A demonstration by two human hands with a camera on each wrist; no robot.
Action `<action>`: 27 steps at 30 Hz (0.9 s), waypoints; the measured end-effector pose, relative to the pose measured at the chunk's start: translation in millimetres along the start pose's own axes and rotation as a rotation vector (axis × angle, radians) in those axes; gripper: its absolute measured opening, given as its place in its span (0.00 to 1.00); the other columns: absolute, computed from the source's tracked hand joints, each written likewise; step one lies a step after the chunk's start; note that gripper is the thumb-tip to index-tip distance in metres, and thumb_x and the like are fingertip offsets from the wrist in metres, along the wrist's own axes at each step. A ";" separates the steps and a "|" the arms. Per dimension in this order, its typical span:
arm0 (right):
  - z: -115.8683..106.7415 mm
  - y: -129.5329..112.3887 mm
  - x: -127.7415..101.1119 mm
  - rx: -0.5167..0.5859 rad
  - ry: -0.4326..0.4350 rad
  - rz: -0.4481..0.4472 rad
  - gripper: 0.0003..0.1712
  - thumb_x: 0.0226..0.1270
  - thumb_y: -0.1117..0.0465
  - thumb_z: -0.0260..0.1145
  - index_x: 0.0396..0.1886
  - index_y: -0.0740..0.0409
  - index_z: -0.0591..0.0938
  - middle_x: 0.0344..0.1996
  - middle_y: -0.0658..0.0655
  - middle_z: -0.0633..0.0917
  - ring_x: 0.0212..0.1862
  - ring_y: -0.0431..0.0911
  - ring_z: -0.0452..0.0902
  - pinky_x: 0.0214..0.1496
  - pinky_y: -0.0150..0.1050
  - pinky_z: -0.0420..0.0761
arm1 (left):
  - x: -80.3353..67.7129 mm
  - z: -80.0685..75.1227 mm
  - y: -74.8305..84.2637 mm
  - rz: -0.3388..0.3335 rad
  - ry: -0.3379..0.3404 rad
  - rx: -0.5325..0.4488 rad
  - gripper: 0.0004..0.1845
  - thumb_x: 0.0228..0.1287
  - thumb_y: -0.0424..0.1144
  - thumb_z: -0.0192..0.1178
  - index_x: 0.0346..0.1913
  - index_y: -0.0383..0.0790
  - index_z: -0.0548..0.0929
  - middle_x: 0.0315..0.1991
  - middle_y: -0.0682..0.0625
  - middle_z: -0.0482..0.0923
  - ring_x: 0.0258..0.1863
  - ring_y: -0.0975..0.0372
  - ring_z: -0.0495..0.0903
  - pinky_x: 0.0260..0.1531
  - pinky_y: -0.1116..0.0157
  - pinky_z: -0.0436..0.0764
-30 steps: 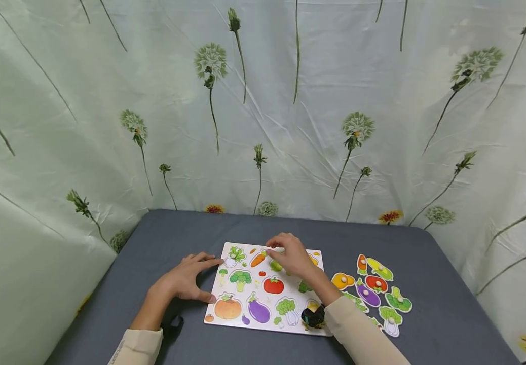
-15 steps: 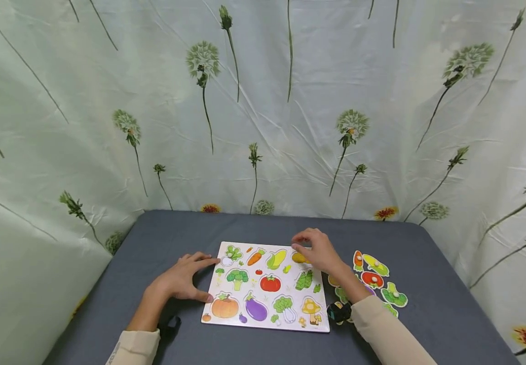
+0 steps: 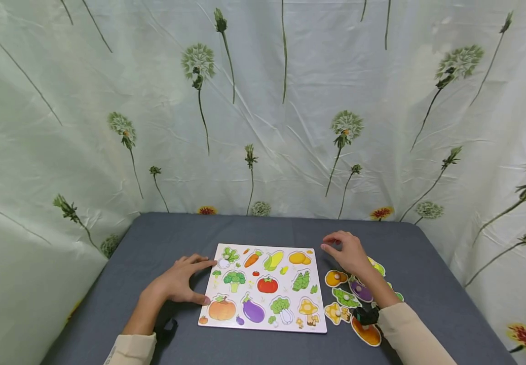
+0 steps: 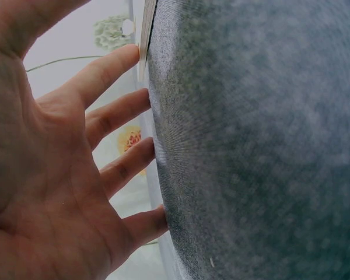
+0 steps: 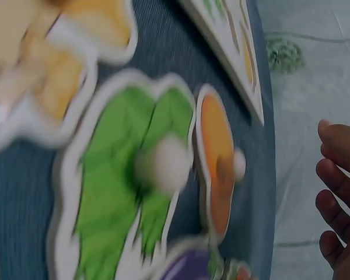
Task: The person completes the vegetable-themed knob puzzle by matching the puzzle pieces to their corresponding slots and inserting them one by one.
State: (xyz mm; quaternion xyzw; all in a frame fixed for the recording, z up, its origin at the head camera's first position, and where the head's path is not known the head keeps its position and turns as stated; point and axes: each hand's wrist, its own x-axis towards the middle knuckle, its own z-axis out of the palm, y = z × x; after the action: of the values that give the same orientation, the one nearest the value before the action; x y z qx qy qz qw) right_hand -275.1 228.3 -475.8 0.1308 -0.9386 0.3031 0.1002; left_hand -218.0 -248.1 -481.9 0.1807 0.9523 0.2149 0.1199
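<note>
A white puzzle board (image 3: 263, 289) printed with vegetables lies flat on the table. My left hand (image 3: 178, 279) is spread at the board's left side, thumb and index fingertip right at its edge. In the left wrist view the fingers (image 4: 114, 70) of that hand are straight, their tips down by the cloth. My right hand (image 3: 347, 252) hovers past the board's right edge, over the loose pieces, fingers slightly bent with nothing between them. Below it lie an eggplant piece (image 3: 360, 290), a green leafy piece (image 5: 119, 157) with a round knob and an orange piece (image 5: 216, 160).
More knobbed pieces lie right of the board, including a mushroom piece (image 3: 334, 313) and a pumpkin piece (image 3: 369, 334); the right forearm covers some. A grey cloth (image 3: 245, 350) covers the table. Behind it hangs a pale curtain (image 3: 290, 126) with dandelion prints.
My right hand has moved rightward from above the board to over the loose pieces, uncovering the corn and potato pictures. The left hand stays at the board's left edge.
</note>
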 end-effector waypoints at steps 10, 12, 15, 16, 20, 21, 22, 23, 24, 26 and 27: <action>-16.2 33.8 -10.6 -0.046 0.038 0.112 0.14 0.69 0.53 0.73 0.47 0.57 0.88 0.43 0.58 0.87 0.46 0.53 0.80 0.49 0.52 0.80 | -0.4 -0.5 1.3 -0.007 0.001 -0.006 0.55 0.40 0.67 0.79 0.75 0.55 0.72 0.73 0.44 0.68 0.69 0.40 0.65 0.62 0.29 0.67; -18.3 37.5 -12.9 -0.057 0.041 0.126 0.15 0.68 0.52 0.74 0.46 0.59 0.88 0.42 0.59 0.87 0.44 0.53 0.80 0.47 0.51 0.80 | -0.4 -0.1 1.4 -0.005 0.001 -0.010 0.55 0.40 0.66 0.79 0.75 0.55 0.72 0.73 0.43 0.68 0.70 0.40 0.65 0.62 0.29 0.67; -20.5 42.9 -14.9 -0.071 0.039 0.140 0.16 0.67 0.52 0.74 0.45 0.60 0.88 0.39 0.59 0.87 0.39 0.51 0.80 0.43 0.47 0.79 | -0.5 0.1 1.8 -0.003 0.002 -0.016 0.55 0.40 0.66 0.79 0.75 0.55 0.72 0.73 0.43 0.68 0.69 0.41 0.65 0.62 0.29 0.66; -21.4 44.6 -15.8 -0.072 0.037 0.146 0.17 0.67 0.52 0.74 0.45 0.61 0.88 0.38 0.59 0.86 0.39 0.51 0.79 0.41 0.46 0.79 | -0.5 0.1 2.1 -0.003 0.002 -0.020 0.55 0.40 0.66 0.80 0.75 0.55 0.72 0.73 0.43 0.68 0.69 0.40 0.65 0.62 0.29 0.66; -23.6 52.3 -20.1 -0.074 0.015 0.190 0.19 0.67 0.50 0.74 0.45 0.61 0.88 0.38 0.59 0.87 0.40 0.51 0.81 0.43 0.49 0.81 | -0.5 0.6 3.3 -0.008 0.003 -0.022 0.55 0.39 0.66 0.80 0.75 0.54 0.73 0.72 0.43 0.68 0.69 0.40 0.65 0.61 0.29 0.66; -23.8 54.3 -21.2 -0.075 0.010 0.200 0.19 0.67 0.50 0.74 0.46 0.61 0.88 0.38 0.59 0.87 0.40 0.51 0.82 0.44 0.50 0.82 | -0.4 0.8 3.4 -0.010 0.003 -0.022 0.55 0.39 0.66 0.80 0.75 0.54 0.73 0.72 0.43 0.68 0.69 0.41 0.65 0.61 0.29 0.67; -23.7 56.3 -22.3 -0.080 0.003 0.212 0.20 0.67 0.49 0.74 0.45 0.61 0.87 0.38 0.58 0.87 0.40 0.51 0.81 0.44 0.50 0.82 | -0.4 0.9 3.5 -0.011 0.003 -0.020 0.55 0.39 0.66 0.80 0.75 0.54 0.73 0.72 0.43 0.68 0.69 0.41 0.65 0.61 0.29 0.67; -23.5 58.1 -23.4 -0.085 -0.004 0.221 0.20 0.66 0.48 0.74 0.45 0.60 0.87 0.38 0.58 0.87 0.40 0.50 0.81 0.44 0.50 0.82 | -0.4 1.0 3.5 -0.013 0.004 -0.016 0.55 0.39 0.66 0.80 0.75 0.55 0.73 0.72 0.43 0.69 0.68 0.41 0.65 0.61 0.29 0.67; -23.4 59.5 -24.7 -0.089 -0.012 0.229 0.21 0.66 0.47 0.75 0.44 0.60 0.87 0.37 0.57 0.87 0.39 0.50 0.81 0.43 0.48 0.81 | -0.4 1.1 3.5 -0.014 0.005 -0.013 0.55 0.39 0.66 0.80 0.75 0.55 0.73 0.72 0.43 0.69 0.68 0.41 0.65 0.61 0.29 0.67; -22.7 62.2 -26.8 -0.095 -0.026 0.246 0.21 0.64 0.47 0.75 0.42 0.61 0.87 0.35 0.57 0.86 0.36 0.49 0.79 0.39 0.44 0.80 | -0.4 0.9 3.3 -0.015 0.008 -0.010 0.55 0.38 0.66 0.80 0.75 0.55 0.73 0.72 0.43 0.69 0.68 0.41 0.65 0.61 0.29 0.67; -22.5 63.0 -28.0 -0.097 -0.032 0.253 0.21 0.64 0.46 0.76 0.41 0.61 0.87 0.34 0.57 0.86 0.35 0.48 0.78 0.37 0.42 0.79 | -0.4 0.8 3.3 -0.015 0.010 -0.009 0.55 0.38 0.66 0.80 0.75 0.55 0.73 0.72 0.43 0.69 0.68 0.41 0.65 0.61 0.29 0.67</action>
State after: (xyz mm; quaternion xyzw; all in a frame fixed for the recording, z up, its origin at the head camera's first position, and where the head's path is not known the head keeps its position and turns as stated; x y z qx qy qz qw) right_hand -265.5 296.1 -499.5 0.0113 -0.9627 0.2654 0.0523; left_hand -216.4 -245.2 -481.0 0.1719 0.9532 0.2190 0.1178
